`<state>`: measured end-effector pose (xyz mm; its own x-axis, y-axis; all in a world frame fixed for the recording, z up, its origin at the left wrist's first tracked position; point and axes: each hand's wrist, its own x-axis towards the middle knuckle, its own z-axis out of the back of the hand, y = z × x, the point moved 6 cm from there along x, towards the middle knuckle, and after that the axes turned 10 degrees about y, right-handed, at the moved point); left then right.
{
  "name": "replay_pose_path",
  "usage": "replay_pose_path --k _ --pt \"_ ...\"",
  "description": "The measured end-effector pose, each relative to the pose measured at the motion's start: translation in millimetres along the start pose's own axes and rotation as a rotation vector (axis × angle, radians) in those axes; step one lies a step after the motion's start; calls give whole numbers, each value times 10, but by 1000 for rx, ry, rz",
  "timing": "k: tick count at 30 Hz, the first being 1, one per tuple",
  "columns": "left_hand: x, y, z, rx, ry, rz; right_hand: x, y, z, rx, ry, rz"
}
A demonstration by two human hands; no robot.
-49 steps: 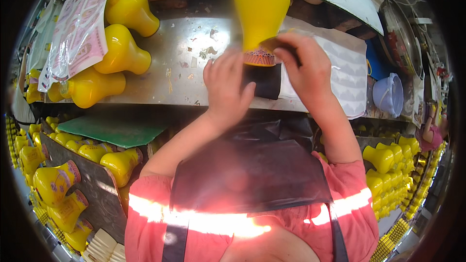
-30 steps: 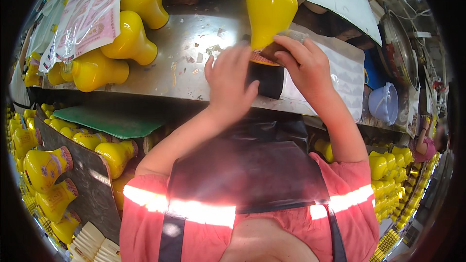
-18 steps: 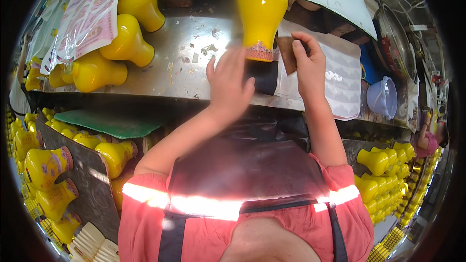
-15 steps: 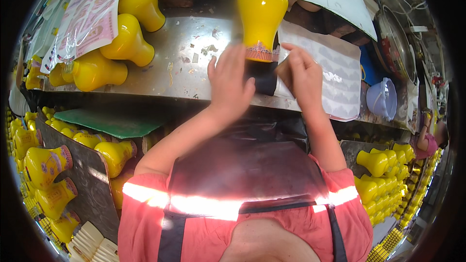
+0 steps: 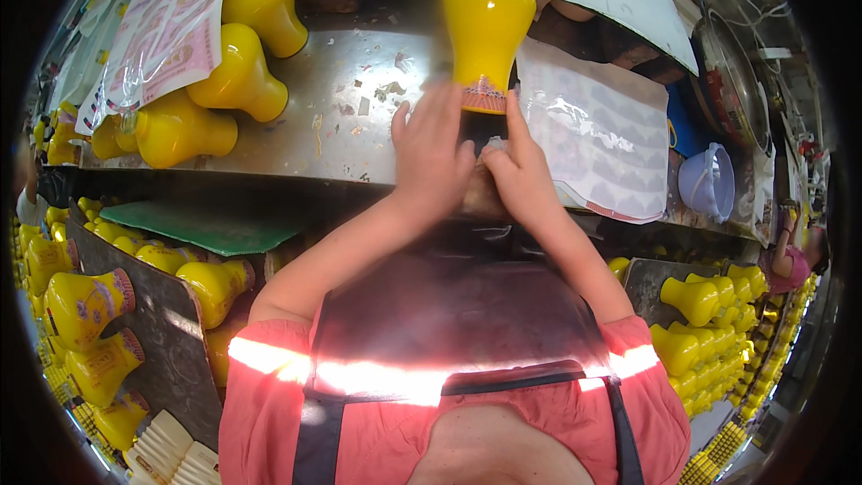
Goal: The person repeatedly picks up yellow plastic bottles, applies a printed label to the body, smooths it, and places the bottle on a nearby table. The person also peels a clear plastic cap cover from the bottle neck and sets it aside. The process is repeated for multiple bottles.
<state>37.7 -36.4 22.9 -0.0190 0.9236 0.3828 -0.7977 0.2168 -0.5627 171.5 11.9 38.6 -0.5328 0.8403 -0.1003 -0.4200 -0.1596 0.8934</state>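
Note:
A glossy yellow vase-shaped bottle (image 5: 487, 27) lies on its side, neck away from me. A pink and blue patterned band (image 5: 483, 94) runs around its base. My left hand (image 5: 431, 153) has its fingers stretched along the left of the base, slightly blurred. On the right, my right hand (image 5: 523, 171) extends its index finger against the band's edge, its thumb pointing left; its other fingers are hidden. Both hands touch or nearly touch the base. A brownish object (image 5: 485, 196) shows between my palms; its kind is unclear.
Several plain yellow bottles (image 5: 238, 67) lie at the left of the metal bench (image 5: 341, 148), beside a printed pink sheet (image 5: 175, 31). To the right are a pale decal sheet (image 5: 597, 126) and a lilac bucket (image 5: 707, 182). Boards of yellow bottles (image 5: 696, 301) flank me. A person (image 5: 790, 260) is far right.
My right hand has moved left and down, from the sheet's edge to the bottle's base, and its index finger has straightened. The brownish object now shows between my hands. My left hand barely moved.

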Motion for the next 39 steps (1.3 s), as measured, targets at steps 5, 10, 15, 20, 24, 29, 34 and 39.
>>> replay_pose_path --k 5,10,15,20,24,29,34,39 --pt "12 -3 42 -25 37 13 103 141 354 -371 -90 -100" --pt "38 -7 43 -81 45 41 309 361 190 -813 -94 -58" --pt "48 -13 58 -55 52 54 354 293 140 -810 -74 -131" --pt "65 20 56 -131 41 90 339 268 199 -695 -102 -85" --pt "102 46 85 -195 38 126 350 253 203 -593 -110 -91" --pt "228 81 152 -379 64 165 360 229 242 -461 -97 -75" --pt "335 73 25 -1027 68 221 377 232 272 -360 -84 -44" --pt "427 62 89 -896 225 321 378 278 332 -298 -59 -7"
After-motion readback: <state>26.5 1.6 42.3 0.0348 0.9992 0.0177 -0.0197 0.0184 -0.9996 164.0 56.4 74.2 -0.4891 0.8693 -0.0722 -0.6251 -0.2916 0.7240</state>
